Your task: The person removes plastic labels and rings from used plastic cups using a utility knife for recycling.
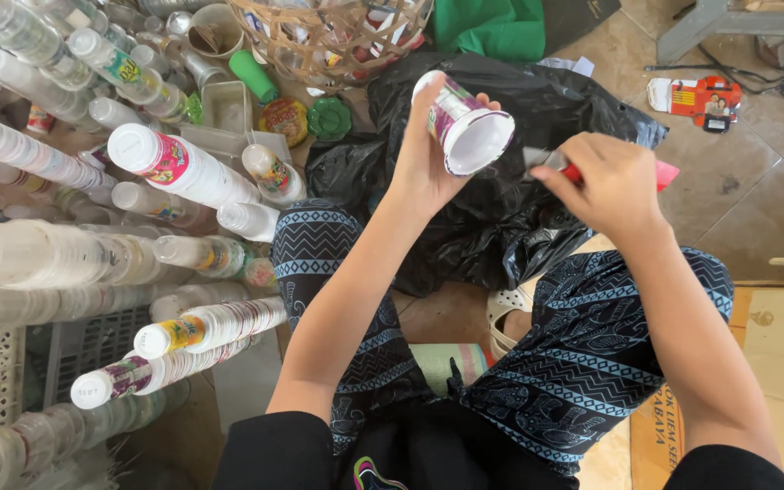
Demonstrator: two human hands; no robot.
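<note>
Because it is a thin-walled white plastic cup (461, 122) with a purple and green printed sleeve, it likely weighs almost nothing and would buckle under a hard squeeze, so the stiffer rim and base look like the safer places to grip. The left hand (428, 150) holds it up above the black plastic bag (501, 209) on the floor, fingers wrapped around the sleeve, with the open white mouth tipped toward the right hand (605, 181). That hand is closed around a small red-handled blade tool (566, 165), whose grey tip sits just beside the cup's rim; whether it touches is hard to tell. Its glossy sleeve may be a little slippery. To the person's left lie long nested stacks of similar clear and white cups (183, 172), and a woven bamboo basket (328, 36) stands beyond.
</note>
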